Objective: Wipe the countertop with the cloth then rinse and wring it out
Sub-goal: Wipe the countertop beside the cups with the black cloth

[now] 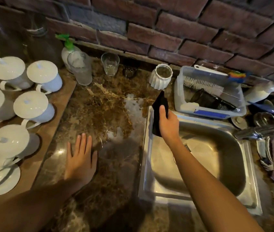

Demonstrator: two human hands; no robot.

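Observation:
A black cloth (159, 106) hangs from my right hand (168, 124), which grips it above the left rim of the steel sink (199, 178). The cloth's lower end dangles over the sink edge. My left hand (81, 158) lies flat, fingers spread, on the brown marbled countertop (99, 111). Wet, foamy patches show on the countertop beside the sink. The faucet (258, 131) reaches in from the right; I see no water running.
Several white lidded cups (32, 106) stand on a wooden board at left. A soap pump (69, 51), glasses (110, 63) and a white ribbed vase (161, 76) line the brick wall. A plastic tub (209, 96) with brushes sits behind the sink. Dishes and a cloth lie at right.

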